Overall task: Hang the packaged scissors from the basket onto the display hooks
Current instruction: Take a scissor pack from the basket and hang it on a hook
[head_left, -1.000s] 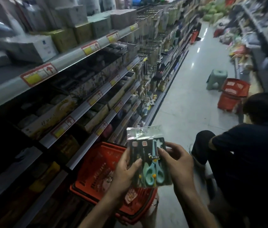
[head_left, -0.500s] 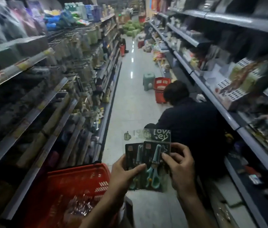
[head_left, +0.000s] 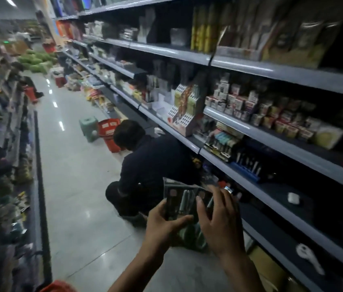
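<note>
Two hands at lower centre of the frame, both on the packaged scissors (head_left: 181,202).

1. Left hand (head_left: 162,227): thumb is curled across the front of the packs low down and the fingers go behind them. It grips the packs by their left side.
2. Right hand (head_left: 222,228): seen from the back. Its fingers (head_left: 200,207) are spread apart and lie over the right half of the packs. The thumb is hidden, so I cannot tell whether this hand grips or only rests there.
3. Scissors: more than one dark card, overlapped. Pale green handles show near the bottom, between the two hands. The packs are held upright in the air, in front of the lower shelves on the right. Motion blur hides the print.
4. Basket (head_left: 58,288): only a strip of red rim shows, at the bottom edge, lower left, well apart from the hands.

Surroundings:
- Shelving (head_left: 271,69) runs along the right side of the frame, stocked with boxes and small goods.
- Racks (head_left: 0,144) on the left edge are too blurred to read.
- Crouching person (head_left: 153,165) in dark clothes, at centre, faces the right shelving, just above the packs in the frame.
- Green stool (head_left: 88,128) and second red basket (head_left: 109,131) sit on the grey floor (head_left: 75,186) beyond that person, side by side.
</note>
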The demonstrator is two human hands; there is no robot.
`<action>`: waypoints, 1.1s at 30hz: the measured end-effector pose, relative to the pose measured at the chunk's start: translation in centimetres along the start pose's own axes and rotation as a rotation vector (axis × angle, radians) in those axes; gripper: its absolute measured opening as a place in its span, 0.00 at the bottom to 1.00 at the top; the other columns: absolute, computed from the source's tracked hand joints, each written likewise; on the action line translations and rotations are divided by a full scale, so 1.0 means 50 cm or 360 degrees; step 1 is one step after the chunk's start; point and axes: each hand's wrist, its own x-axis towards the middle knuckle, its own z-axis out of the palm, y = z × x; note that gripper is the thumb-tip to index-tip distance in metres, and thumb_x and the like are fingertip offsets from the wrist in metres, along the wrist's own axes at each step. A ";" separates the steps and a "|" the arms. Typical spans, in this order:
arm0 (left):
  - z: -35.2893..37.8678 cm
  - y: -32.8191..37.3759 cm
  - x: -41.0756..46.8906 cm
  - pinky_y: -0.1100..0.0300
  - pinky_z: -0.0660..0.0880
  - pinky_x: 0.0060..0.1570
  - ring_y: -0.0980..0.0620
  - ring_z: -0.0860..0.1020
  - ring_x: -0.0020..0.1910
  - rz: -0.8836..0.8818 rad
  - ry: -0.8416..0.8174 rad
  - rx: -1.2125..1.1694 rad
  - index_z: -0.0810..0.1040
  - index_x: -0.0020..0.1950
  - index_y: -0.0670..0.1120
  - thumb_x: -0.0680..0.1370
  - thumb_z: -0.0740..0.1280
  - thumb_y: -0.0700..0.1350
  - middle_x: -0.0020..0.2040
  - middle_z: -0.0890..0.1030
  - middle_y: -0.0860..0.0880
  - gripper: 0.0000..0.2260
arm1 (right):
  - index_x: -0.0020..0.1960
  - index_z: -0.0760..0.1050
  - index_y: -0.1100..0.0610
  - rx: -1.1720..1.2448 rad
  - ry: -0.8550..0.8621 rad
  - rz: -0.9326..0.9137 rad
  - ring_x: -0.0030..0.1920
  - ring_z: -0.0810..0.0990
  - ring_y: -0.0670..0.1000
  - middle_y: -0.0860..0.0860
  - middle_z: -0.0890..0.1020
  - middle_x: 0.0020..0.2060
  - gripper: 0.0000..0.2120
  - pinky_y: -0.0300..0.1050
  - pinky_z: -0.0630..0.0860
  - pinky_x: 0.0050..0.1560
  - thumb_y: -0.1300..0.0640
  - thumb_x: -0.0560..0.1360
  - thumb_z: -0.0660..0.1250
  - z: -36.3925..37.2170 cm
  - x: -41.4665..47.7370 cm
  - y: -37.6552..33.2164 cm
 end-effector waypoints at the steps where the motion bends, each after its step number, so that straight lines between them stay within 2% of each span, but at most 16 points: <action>1: 0.012 0.001 0.002 0.61 0.84 0.44 0.52 0.88 0.47 -0.0005 -0.0052 -0.0022 0.83 0.58 0.47 0.71 0.81 0.34 0.48 0.89 0.51 0.19 | 0.72 0.72 0.48 0.0006 0.0016 0.0070 0.67 0.72 0.51 0.48 0.74 0.66 0.19 0.48 0.71 0.64 0.43 0.84 0.59 -0.007 -0.003 0.008; 3: 0.035 0.002 0.005 0.52 0.85 0.53 0.50 0.88 0.49 -0.0031 -0.0165 -0.0066 0.83 0.59 0.46 0.74 0.79 0.38 0.50 0.89 0.49 0.15 | 0.59 0.74 0.46 0.0039 0.0161 0.0161 0.58 0.74 0.51 0.46 0.73 0.54 0.08 0.46 0.69 0.55 0.47 0.84 0.59 -0.020 -0.016 0.023; 4: 0.043 -0.001 0.007 0.46 0.84 0.56 0.48 0.88 0.51 -0.0057 -0.0219 -0.0103 0.83 0.60 0.47 0.77 0.77 0.41 0.51 0.89 0.48 0.12 | 0.53 0.72 0.45 0.0114 0.0238 0.0247 0.54 0.74 0.51 0.44 0.73 0.49 0.06 0.46 0.67 0.53 0.48 0.85 0.58 -0.027 -0.026 0.031; 6: 0.060 -0.009 0.013 0.39 0.82 0.59 0.45 0.87 0.53 -0.0109 -0.0322 -0.0170 0.83 0.59 0.47 0.81 0.72 0.46 0.52 0.88 0.47 0.08 | 0.47 0.69 0.47 0.0320 0.0331 0.0495 0.51 0.75 0.52 0.45 0.73 0.45 0.12 0.48 0.67 0.51 0.45 0.85 0.54 -0.047 -0.048 0.042; 9: 0.087 -0.032 0.022 0.35 0.81 0.60 0.41 0.85 0.54 -0.0144 -0.0436 -0.0159 0.80 0.56 0.47 0.84 0.67 0.48 0.53 0.86 0.45 0.06 | 0.54 0.73 0.56 0.0637 0.0371 0.0939 0.50 0.76 0.52 0.49 0.71 0.44 0.25 0.51 0.70 0.53 0.34 0.83 0.55 -0.085 -0.084 0.074; 12: 0.123 -0.056 0.018 0.40 0.82 0.58 0.44 0.86 0.53 -0.0152 -0.0603 -0.0133 0.80 0.56 0.47 0.85 0.65 0.46 0.52 0.86 0.46 0.06 | 0.59 0.76 0.50 0.0888 0.0585 0.1255 0.52 0.77 0.50 0.51 0.77 0.52 0.29 0.51 0.73 0.57 0.26 0.76 0.59 -0.119 -0.130 0.144; 13: 0.137 -0.062 0.014 0.42 0.83 0.55 0.45 0.86 0.52 -0.0158 -0.0660 -0.0134 0.81 0.57 0.47 0.85 0.65 0.45 0.53 0.87 0.46 0.06 | 0.58 0.75 0.50 0.0912 0.0659 0.1346 0.52 0.78 0.52 0.52 0.78 0.53 0.26 0.51 0.74 0.54 0.29 0.77 0.59 -0.135 -0.148 0.168; 15: 0.171 -0.076 0.005 0.45 0.82 0.53 0.46 0.86 0.52 -0.0162 -0.0770 -0.0113 0.82 0.58 0.49 0.85 0.65 0.44 0.55 0.87 0.46 0.06 | 0.54 0.76 0.55 0.0953 0.0820 0.1479 0.47 0.78 0.54 0.55 0.78 0.49 0.18 0.49 0.73 0.44 0.40 0.83 0.60 -0.174 -0.188 0.211; 17: 0.210 -0.082 -0.010 0.45 0.81 0.55 0.47 0.86 0.54 -0.0170 -0.0893 -0.0103 0.83 0.58 0.51 0.85 0.66 0.44 0.56 0.87 0.47 0.07 | 0.46 0.73 0.54 0.0969 0.1013 0.1509 0.41 0.74 0.52 0.53 0.75 0.41 0.12 0.48 0.69 0.39 0.49 0.85 0.60 -0.218 -0.230 0.242; 19: 0.256 -0.085 -0.031 0.42 0.80 0.58 0.44 0.86 0.57 -0.0172 -0.1024 -0.0074 0.83 0.59 0.51 0.85 0.66 0.45 0.56 0.87 0.47 0.07 | 0.42 0.70 0.54 0.0909 0.1141 0.1511 0.38 0.71 0.51 0.52 0.72 0.38 0.13 0.48 0.66 0.38 0.56 0.85 0.59 -0.262 -0.274 0.262; 21: 0.304 -0.083 -0.059 0.42 0.78 0.58 0.40 0.84 0.55 -0.0135 -0.1128 -0.0052 0.82 0.57 0.46 0.84 0.67 0.44 0.53 0.87 0.45 0.05 | 0.39 0.70 0.56 0.0848 0.1253 0.1502 0.37 0.70 0.52 0.53 0.72 0.35 0.15 0.49 0.65 0.38 0.61 0.85 0.58 -0.304 -0.321 0.289; 25: 0.412 -0.070 -0.133 0.50 0.74 0.48 0.46 0.79 0.44 -0.0026 -0.1377 0.0003 0.73 0.49 0.38 0.83 0.69 0.44 0.42 0.82 0.44 0.10 | 0.43 0.76 0.61 0.0853 0.1566 0.1481 0.37 0.75 0.53 0.55 0.76 0.35 0.12 0.44 0.71 0.35 0.64 0.83 0.60 -0.396 -0.418 0.356; 28: 0.496 -0.053 -0.195 0.51 0.75 0.46 0.47 0.80 0.44 0.0003 -0.1562 0.0026 0.73 0.50 0.36 0.83 0.69 0.44 0.43 0.83 0.42 0.12 | 0.45 0.78 0.65 0.0867 0.1756 0.1410 0.27 0.75 0.44 0.49 0.77 0.26 0.13 0.34 0.69 0.28 0.71 0.82 0.57 -0.474 -0.482 0.397; 30: 0.554 -0.044 -0.240 0.55 0.77 0.45 0.49 0.82 0.45 0.0033 -0.1691 0.0065 0.76 0.48 0.39 0.84 0.69 0.43 0.44 0.85 0.44 0.09 | 0.45 0.80 0.66 0.0846 0.1795 0.1391 0.26 0.75 0.40 0.51 0.78 0.28 0.16 0.31 0.69 0.28 0.74 0.82 0.55 -0.526 -0.521 0.418; 31: 0.584 -0.043 -0.264 0.57 0.77 0.44 0.50 0.83 0.45 0.0052 -0.1756 0.0083 0.78 0.49 0.40 0.84 0.68 0.43 0.45 0.86 0.45 0.07 | 0.43 0.81 0.64 0.0836 0.1823 0.1378 0.26 0.74 0.40 0.51 0.78 0.28 0.18 0.32 0.68 0.28 0.75 0.81 0.55 -0.550 -0.542 0.431; 33: 0.649 -0.043 -0.315 0.55 0.78 0.45 0.48 0.83 0.46 0.0102 -0.1858 0.0100 0.80 0.50 0.39 0.83 0.70 0.42 0.48 0.86 0.41 0.07 | 0.34 0.82 0.53 0.0788 0.1883 0.1391 0.26 0.70 0.43 0.45 0.75 0.24 0.26 0.38 0.65 0.28 0.75 0.79 0.56 -0.596 -0.590 0.456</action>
